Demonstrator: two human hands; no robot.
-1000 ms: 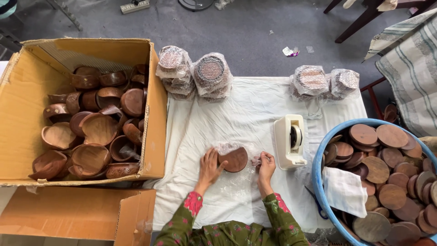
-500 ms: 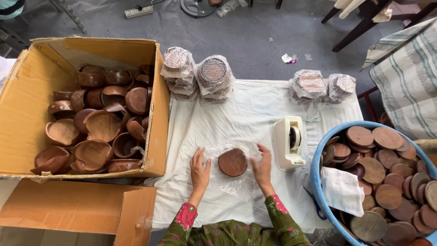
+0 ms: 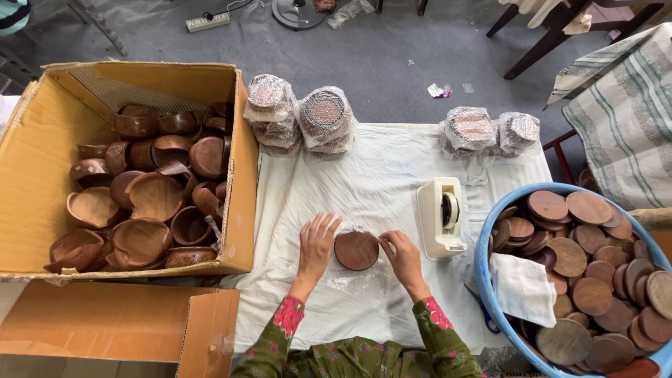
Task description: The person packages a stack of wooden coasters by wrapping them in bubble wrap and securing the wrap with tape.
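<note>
1. on the tabletop (image 3: 392, 175), under a white cloth: a round wooden disc (image 3: 356, 250) lying flat near the front edge, on a crinkled sheet of clear film (image 3: 350, 283).
2. left hand (image 3: 316, 243): open, fingers spread, palm down on the cloth just left of the disc, fingertips close to its rim.
3. right hand (image 3: 402, 253): fingers curled, tips pinching at the disc's right edge where the film folds up; whether film or wood is gripped, cannot tell.
4. just right of the right hand: a cream tape dispenser (image 3: 441, 217), upright, with a dark roll in it.
5. far right: a blue tub (image 3: 483, 269) heaped with more flat wooden rounds, a white cloth rag (image 3: 521, 287) draped over its near side.
6. left of the tabletop: an open cardboard box (image 3: 28, 175) full of dark wooden bowls (image 3: 150, 196), tumbled at all angles.
7. along the tabletop's far edge: four wrapped stacks (image 3: 325, 119), two near the box and two further right, well apart from the hands.
</note>
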